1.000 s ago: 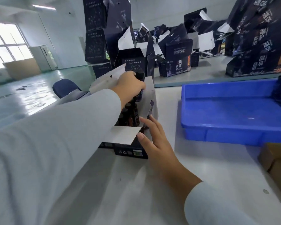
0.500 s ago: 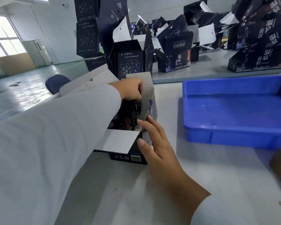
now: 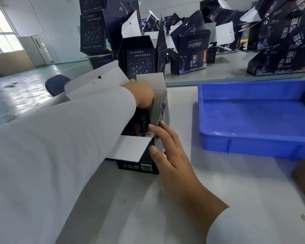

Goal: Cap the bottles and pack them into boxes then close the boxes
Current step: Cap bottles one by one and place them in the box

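- The left hand [image 3: 144, 93] reaches down into the open box [image 3: 139, 166]; its fingertips are hidden behind the box wall, so I cannot tell whether they grip anything.
- The open box stands near the middle of the desk [image 3: 183, 217], its four flaps spread: one long flap [image 3: 95, 81] leans out toward the desk's left edge, and a short white flap [image 3: 132, 150] folds toward the near edge.
- Dark bottles [image 3: 141, 122] stand inside the box, packed close; their number cannot be counted.
- The right hand [image 3: 167, 152] rests with straight fingers on the box's right wall, thumb on the near corner.
- One blue tray [image 3: 253, 138] sits at the right of the desk, apart from the box, with a bare strip of desk between them.
- Bare desk lies between the box and the near edge.
- Many empty dark boxes [image 3: 188, 55] crowd the far surface beyond the desk's far edge.
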